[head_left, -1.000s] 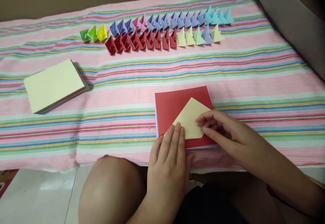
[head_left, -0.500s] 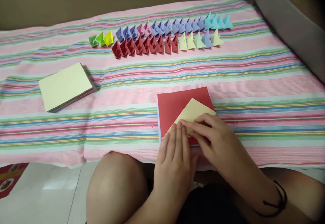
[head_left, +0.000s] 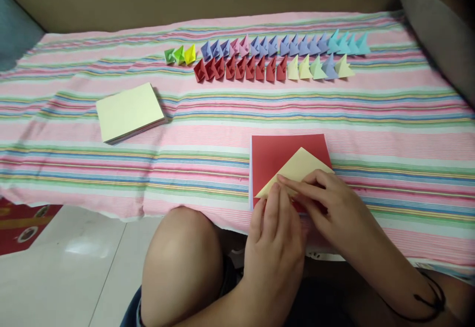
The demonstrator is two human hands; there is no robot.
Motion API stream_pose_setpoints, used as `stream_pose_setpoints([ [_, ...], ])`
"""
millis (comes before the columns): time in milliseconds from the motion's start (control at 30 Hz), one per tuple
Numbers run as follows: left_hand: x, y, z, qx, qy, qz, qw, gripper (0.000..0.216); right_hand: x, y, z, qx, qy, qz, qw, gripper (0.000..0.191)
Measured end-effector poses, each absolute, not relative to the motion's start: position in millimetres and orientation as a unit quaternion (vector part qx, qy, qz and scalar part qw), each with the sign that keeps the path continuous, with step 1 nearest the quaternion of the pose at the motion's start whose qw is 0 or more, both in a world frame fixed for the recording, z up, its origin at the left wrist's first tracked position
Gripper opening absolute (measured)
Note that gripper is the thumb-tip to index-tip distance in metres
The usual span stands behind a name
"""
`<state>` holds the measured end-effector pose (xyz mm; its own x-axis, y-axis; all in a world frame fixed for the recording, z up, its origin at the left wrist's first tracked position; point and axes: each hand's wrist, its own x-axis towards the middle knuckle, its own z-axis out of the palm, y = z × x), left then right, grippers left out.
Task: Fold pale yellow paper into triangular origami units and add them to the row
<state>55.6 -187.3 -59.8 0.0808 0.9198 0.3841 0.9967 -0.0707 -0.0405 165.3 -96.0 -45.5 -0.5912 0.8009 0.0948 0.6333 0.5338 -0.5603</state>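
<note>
A folded sheet of pale yellow paper [head_left: 301,161], with its point toward the far side, lies on a red-topped stack of paper [head_left: 269,151]. My left hand [head_left: 276,248] is at the sheet's near edge, its fingers close together and bent over that edge, thumb hidden. From the right, my right hand [head_left: 328,198] pinches the sheet's near edge between forefinger and thumb. The forefinger tip meets the left fingertips. My hands cover the sheet's lower right part.
Two rows of small folded paper pieces [head_left: 260,68] in several colours stand at the back of the striped cloth [head_left: 208,134]. To the left lies a thick stack of pale yellow paper [head_left: 129,112]. My bare knee [head_left: 181,257] is at the cloth's front edge.
The whole view has shifted, so things on the cloth appear farther right. My left fingers, flat on the sheet before, have drawn back and bent at its near edge. The right hand still pinches it.
</note>
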Motion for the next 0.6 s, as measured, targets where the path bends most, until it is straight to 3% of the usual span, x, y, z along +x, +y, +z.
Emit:
stream_pose_setpoints([
  [600, 35.8, -208.0, -46.8, -0.667, -0.736, -0.105, 0.058, 0.041, 168.0, -93.3, -49.5, -0.398, -0.872, 0.230, 0.169, 0.036],
])
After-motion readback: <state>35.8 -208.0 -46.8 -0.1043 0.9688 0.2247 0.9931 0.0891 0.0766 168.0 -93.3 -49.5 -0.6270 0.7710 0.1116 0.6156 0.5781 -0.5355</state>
